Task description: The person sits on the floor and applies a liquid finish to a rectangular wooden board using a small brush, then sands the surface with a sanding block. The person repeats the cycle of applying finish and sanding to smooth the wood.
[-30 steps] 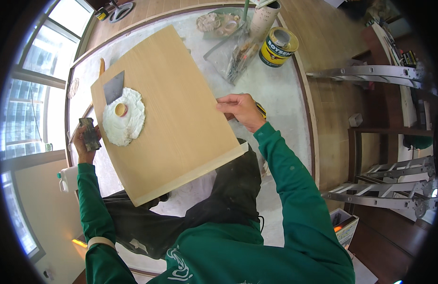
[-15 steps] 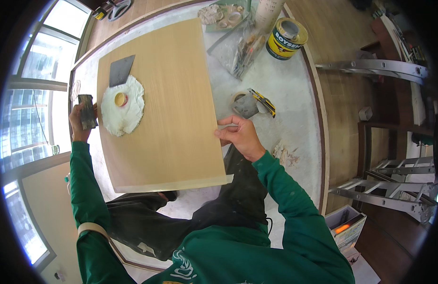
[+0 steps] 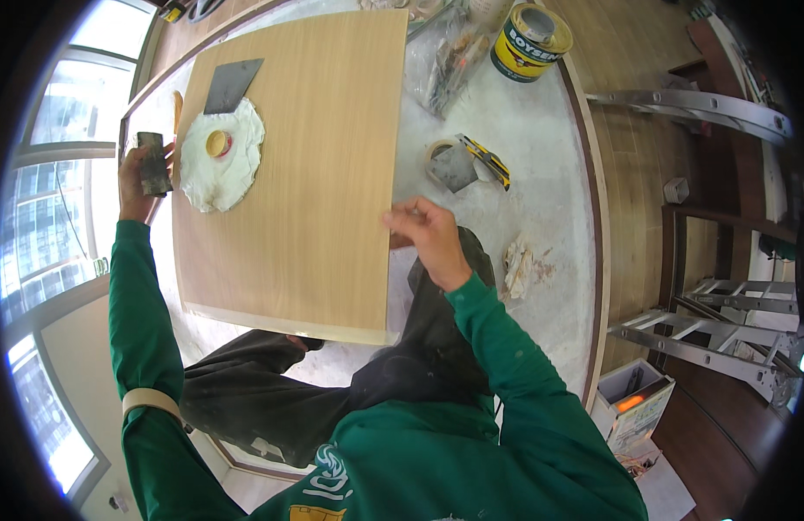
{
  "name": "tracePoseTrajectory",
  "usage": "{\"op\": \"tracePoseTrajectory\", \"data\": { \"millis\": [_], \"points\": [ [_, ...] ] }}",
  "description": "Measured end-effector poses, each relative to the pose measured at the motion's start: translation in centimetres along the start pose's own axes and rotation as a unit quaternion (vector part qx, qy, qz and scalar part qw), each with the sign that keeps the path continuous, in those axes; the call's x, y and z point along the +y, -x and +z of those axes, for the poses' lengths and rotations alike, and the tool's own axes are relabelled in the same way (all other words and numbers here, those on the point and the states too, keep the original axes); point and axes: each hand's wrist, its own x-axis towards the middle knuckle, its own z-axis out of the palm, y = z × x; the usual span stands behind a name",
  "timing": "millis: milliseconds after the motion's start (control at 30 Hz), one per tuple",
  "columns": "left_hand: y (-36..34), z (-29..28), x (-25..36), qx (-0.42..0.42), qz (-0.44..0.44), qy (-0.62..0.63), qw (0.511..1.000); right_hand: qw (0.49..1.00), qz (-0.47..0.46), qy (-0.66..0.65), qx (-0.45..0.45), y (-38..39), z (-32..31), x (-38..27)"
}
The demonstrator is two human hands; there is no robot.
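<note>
Closest are the person's green cloth sleeves and black trousers. The right hand is nearly closed, with thumb and fingers pinching the right edge of a big, flat, light-brown wood-look board. The left hand is curled round a dark, grubby, brick-shaped block, right beside the board's left edge. I cannot tell if its hidden fingers hold up the board too.

The board is in front of the person, above the legs. A pale strip of tape runs along its near edge. On its left part sit a lumpy white round patch of paste, a little yellowish round cup on the paste, and a flat dark-grey metal blade touching its top.

The step in hand looks like holding the board steady. Any move now calls for a flat, even grip, or the cup and blade could slide.

On the white, dusty surface to the right lie a crumpled whitish rag, a yellow-and-black cutter and a round yellow-and-black tin. Farther out are silver metal ladders and big bright windows.
</note>
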Motion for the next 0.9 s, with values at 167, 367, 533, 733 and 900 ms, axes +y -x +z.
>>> {"op": "tracePoseTrajectory", "data": {
  "millis": [167, 367, 533, 733, 900],
  "points": [
    [4.9, -2.5, 1.1, 0.066, 0.05, 0.001, 0.997, 0.998, -0.03, 0.015, 0.05, -6.3, -0.4, -2.9],
    [15.5, -2.2, 1.4, 0.033, 0.068, -0.081, 0.994, 0.997, -0.023, 0.061, 0.039, -5.6, -0.5, -4.6],
    [24.7, 8.5, 0.4, 0.029, 0.057, -0.056, 0.996, 0.997, 0.022, 0.065, -0.026, 1.6, -0.7, -0.4],
    [30.2, 19.9, -1.4, -0.062, -0.038, 0.004, 0.997, 0.998, -0.024, 0.06, 0.028, 9.2, -1.0, -0.2],
    [30.9, 27.6, -5.6, -0.005, -0.028, 0.017, 0.999, 0.992, -0.109, 0.059, 0.016, 14.5, 2.6, -3.4]
  ]
}}
